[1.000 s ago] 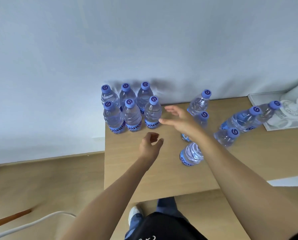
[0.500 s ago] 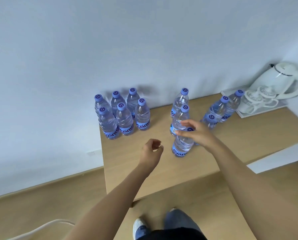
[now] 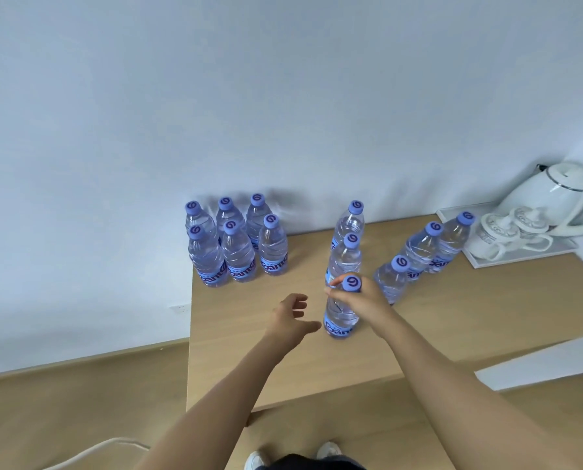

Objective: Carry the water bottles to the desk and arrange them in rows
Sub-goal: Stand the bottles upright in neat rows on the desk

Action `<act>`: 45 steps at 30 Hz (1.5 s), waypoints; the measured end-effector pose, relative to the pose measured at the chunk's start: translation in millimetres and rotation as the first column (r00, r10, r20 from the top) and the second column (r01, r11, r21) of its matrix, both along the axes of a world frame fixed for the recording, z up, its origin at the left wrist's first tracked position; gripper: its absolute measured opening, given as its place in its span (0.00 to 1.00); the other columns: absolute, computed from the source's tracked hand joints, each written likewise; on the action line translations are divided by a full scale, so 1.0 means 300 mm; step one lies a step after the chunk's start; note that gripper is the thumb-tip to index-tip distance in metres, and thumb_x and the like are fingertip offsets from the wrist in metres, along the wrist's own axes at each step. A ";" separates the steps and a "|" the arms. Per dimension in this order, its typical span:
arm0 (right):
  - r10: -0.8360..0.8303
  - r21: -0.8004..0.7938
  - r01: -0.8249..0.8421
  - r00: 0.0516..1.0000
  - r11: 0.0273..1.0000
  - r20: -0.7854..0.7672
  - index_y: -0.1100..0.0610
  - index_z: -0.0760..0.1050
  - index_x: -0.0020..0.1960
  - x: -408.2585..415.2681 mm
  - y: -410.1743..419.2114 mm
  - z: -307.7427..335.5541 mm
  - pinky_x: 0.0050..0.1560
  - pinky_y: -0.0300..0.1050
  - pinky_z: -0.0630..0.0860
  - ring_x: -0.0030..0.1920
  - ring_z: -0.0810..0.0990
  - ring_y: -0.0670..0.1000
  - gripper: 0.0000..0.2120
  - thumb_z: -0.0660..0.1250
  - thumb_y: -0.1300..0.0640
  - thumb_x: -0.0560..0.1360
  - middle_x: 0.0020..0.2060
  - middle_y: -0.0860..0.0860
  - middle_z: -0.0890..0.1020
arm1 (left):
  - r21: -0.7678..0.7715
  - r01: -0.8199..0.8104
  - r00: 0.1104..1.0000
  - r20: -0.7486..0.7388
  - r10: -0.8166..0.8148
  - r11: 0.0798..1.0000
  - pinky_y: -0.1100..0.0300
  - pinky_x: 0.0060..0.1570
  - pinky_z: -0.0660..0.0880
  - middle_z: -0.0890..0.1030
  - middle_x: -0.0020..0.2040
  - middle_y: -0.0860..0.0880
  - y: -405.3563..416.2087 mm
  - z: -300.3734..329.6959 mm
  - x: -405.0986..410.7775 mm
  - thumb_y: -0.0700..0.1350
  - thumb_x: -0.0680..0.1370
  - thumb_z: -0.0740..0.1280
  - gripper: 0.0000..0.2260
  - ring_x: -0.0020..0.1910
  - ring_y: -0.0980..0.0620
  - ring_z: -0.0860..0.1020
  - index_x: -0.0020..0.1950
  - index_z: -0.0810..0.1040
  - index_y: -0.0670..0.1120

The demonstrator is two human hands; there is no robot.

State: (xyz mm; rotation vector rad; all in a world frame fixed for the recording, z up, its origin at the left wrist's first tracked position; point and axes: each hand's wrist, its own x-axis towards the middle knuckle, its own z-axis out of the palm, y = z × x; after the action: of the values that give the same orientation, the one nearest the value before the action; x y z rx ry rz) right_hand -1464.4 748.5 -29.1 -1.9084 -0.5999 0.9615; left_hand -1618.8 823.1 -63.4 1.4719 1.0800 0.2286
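Wooden desk (image 3: 452, 334) against a pale wall (image 3: 283, 96). At the desk's 10 o'clock corner, a block of six bottles (image 3: 237, 245) stands upright in two rows of three, bottles touching or nearly so. Left hand (image 3: 288, 320) hovers over the desk just left of centre, fingers loosely curled and parted, holding nothing, close to but apart from the near bottle (image 3: 340, 317). Near bottle stands upright at desk centre; right hand (image 3: 361, 300) grips it round the neck just under the cap, fingers curled about it. Behind it, toward 12 o'clock, two more bottles (image 3: 346, 245) stand in line. At 2 o'clock, three bottles (image 3: 418, 249) are loosely grouped; contact between them cannot be judged, the view being distorted there. At 3 o'clock, a white tray (image 3: 520, 257) carries a kettle (image 3: 561, 195) and cups (image 3: 507, 232).
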 end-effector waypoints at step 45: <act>0.129 0.484 0.048 0.937 0.874 -0.326 0.53 0.78 0.35 -0.065 0.152 0.623 0.40 0.49 0.77 0.34 0.80 0.57 0.13 0.75 0.60 0.51 0.32 0.55 0.79 | -0.001 0.153 0.880 0.456 -0.135 0.988 0.62 0.36 0.77 0.83 0.39 0.52 -0.027 0.526 -0.031 0.41 0.65 0.79 0.21 0.37 0.53 0.81 0.54 0.76 0.43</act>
State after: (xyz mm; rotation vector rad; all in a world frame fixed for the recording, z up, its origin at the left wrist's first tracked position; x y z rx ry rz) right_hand -1484.0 794.2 157.9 -1.2438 -0.6024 1.0318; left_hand -1628.2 814.9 94.4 1.3668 0.5881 0.4229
